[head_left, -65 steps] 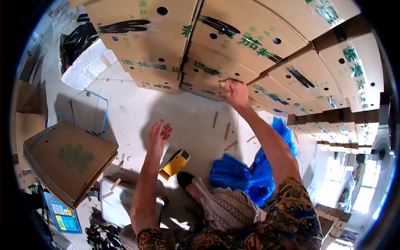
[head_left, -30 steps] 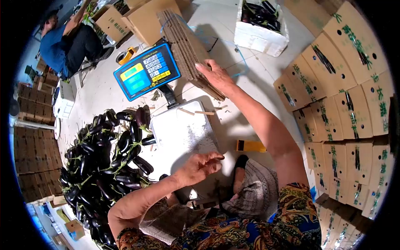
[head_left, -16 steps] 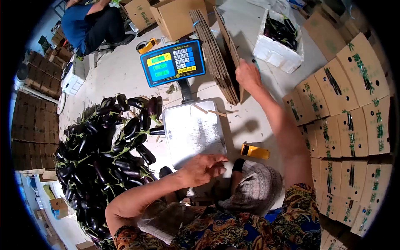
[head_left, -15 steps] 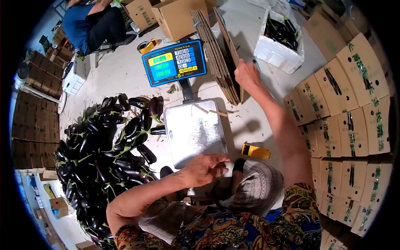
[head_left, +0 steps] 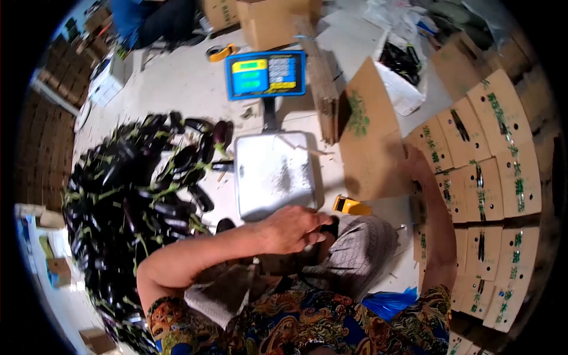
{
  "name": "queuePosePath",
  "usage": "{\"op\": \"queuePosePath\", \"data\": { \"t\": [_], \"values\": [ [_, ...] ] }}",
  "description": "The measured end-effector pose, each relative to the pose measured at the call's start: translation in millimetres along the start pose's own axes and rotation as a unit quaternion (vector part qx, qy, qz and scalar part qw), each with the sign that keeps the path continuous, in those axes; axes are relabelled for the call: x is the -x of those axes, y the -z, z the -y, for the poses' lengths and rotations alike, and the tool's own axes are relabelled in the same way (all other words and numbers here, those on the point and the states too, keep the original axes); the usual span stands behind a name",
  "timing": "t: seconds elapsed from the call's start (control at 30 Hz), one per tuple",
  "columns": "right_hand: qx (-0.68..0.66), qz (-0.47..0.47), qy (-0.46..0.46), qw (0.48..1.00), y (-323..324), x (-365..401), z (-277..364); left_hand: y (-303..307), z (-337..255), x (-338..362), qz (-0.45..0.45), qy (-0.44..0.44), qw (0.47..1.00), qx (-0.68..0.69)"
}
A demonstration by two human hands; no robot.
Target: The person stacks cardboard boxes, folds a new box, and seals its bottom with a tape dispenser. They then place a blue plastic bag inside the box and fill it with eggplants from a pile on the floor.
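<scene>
My right hand (head_left: pixel 417 164) grips the right edge of a flattened cardboard box (head_left: pixel 373 139), a brown sheet with green print, tilted beside the scale. Some of its fingers are hidden behind the sheet's edge. My left hand (head_left: pixel 296 229) hovers over my lap at the near edge of the scale platform (head_left: pixel 275 171), its fingers loosely bent and apart with nothing visible in them. The scale's blue-framed display (head_left: pixel 266 75) is lit green. A yellow tape dispenser (head_left: pixel 351 205) lies on the floor below the sheet.
A large heap of eggplants (head_left: pixel 127 207) covers the floor at left. More flattened boxes (head_left: pixel 324 89) stand behind the scale. A white foam box (head_left: pixel 402 89) holds eggplants. Packed cartons (head_left: pixel 479 189) are stacked at right. Another person (head_left: pixel 157 23) sits at the far left.
My right hand has pulled one flattened box away from the standing bundle, to the right and toward me. My left hand stays near the scale. The view has shifted slightly.
</scene>
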State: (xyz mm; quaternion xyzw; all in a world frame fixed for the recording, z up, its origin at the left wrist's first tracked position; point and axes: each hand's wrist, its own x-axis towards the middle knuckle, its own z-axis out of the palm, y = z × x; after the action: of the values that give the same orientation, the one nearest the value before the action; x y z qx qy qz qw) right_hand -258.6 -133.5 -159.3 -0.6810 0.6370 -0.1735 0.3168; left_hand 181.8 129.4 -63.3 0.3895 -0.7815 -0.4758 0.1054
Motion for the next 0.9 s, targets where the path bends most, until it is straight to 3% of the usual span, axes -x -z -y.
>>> {"op": "queuePosePath", "data": {
  "t": [0.07, 0.13, 0.2, 0.27, 0.33, 0.4, 0.47, 0.5, 0.53, 0.63, 0.67, 0.7, 0.73, 0.77, 0.83, 0.9],
  "values": [
    [0.008, -0.002, 0.048, 0.999, -12.1, 11.5, -11.9, 21.2, -25.6, 12.1, 0.06, 0.029, 0.995, -0.074],
    [0.011, 0.006, 0.106, 0.994, -35.0, 21.8, -7.1, 34.1, -9.9, 29.7, 0.007, 0.018, 0.995, -0.096],
    [0.024, 0.021, 0.163, 0.986, -45.4, 24.3, 5.7, 61.1, 9.7, 67.4, -0.149, -0.017, 0.988, -0.026],
    [0.066, 0.049, 0.205, 0.975, -43.2, 29.6, 13.4, 80.9, 53.8, 119.8, -0.278, 0.056, 0.957, 0.055],
    [0.17, -0.106, 0.067, 0.977, -51.0, 32.0, -1.9, 71.8, 99.7, 186.8, -0.429, 0.158, 0.875, 0.16],
    [-0.019, -0.11, 0.054, 0.992, -56.9, 66.9, 23.5, 18.8, 165.3, 245.0, -0.573, 0.199, 0.788, 0.102],
    [-0.142, -0.18, 0.07, 0.971, -62.8, 87.2, 24.9, -59.8, 202.4, 280.9, -0.58, 0.308, 0.708, 0.261],
    [-0.164, -0.195, 0.056, 0.965, -65.8, 100.5, 41.2, -117.7, 239.7, 296.3, -0.549, 0.367, 0.715, 0.23],
    [-0.183, -0.209, 0.043, 0.96, -66.6, 122.5, 70.5, -167.5, 240.6, 298.2, -0.586, 0.332, 0.712, 0.197],
    [-0.061, -0.218, 0.048, 0.973, -33.4, 132.1, 50.5, -349.3, 314.9, 288.7, -0.449, 0.529, 0.675, 0.25],
    [-0.065, -0.213, 0.054, 0.973, -29.8, 133.2, 55.1, -388.3, 309.3, 282.8, -0.478, 0.507, 0.679, 0.231],
    [-0.069, -0.208, 0.059, 0.974, -26.8, 135.4, 62.2, -459.9, 350.4, 271.9, -0.458, 0.536, 0.685, 0.185],
    [-0.145, -0.197, 0.059, 0.968, -33.1, 157.2, 107.2, -494.2, 357.0, 265.1, -0.381, 0.553, 0.72, 0.173],
    [-0.221, -0.186, 0.058, 0.956, -35.1, 167.7, 140.6, -512.9, 358.9, 265.4, -0.386, 0.541, 0.723, 0.189],
    [-0.028, -0.158, 0.088, 0.983, -22.1, 170.1, 164.9, -540.2, 366.0, 264.8, -0.387, 0.505, 0.74, 0.218],
    [0.155, -0.153, 0.088, 0.972, -17.2, 183.0, 195.9, -548.8, 378.4, 258.3, -0.376, 0.457, 0.768, 0.246]
  ]
}}
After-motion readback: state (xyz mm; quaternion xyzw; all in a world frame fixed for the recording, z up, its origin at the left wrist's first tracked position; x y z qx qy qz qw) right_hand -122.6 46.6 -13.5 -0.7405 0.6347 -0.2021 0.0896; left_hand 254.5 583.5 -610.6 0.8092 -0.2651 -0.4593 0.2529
